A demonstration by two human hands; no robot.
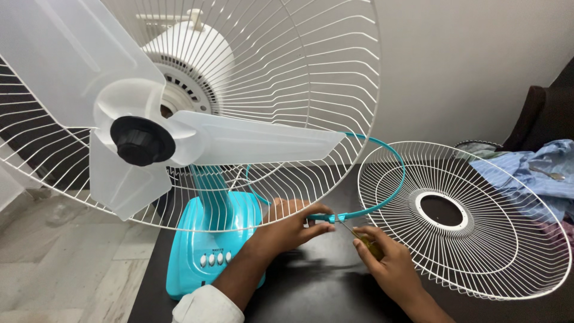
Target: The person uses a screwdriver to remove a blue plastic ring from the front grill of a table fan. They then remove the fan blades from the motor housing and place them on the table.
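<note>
Here:
- left hand [293, 230] pinches the teal ring [382, 197] at its clamp, just below the fan's rear guard [335, 90].
- right hand [391, 263] fingers closed round a screwdriver [359, 236], tip at clamp.
- front guard [478, 239] lies flat on the dark table [317, 287], right.

At upper left I see translucent, smooth plastic fan blades [119, 113] against a glossy white-coated wire rear guard [299, 90]; lower left, a glossy turquoise plastic base [203, 245]; far right, crumpled blue cloth [532, 173].

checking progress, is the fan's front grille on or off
Off. The front grille lies flat on the table beside the fan, and the blades are uncovered.
</note>
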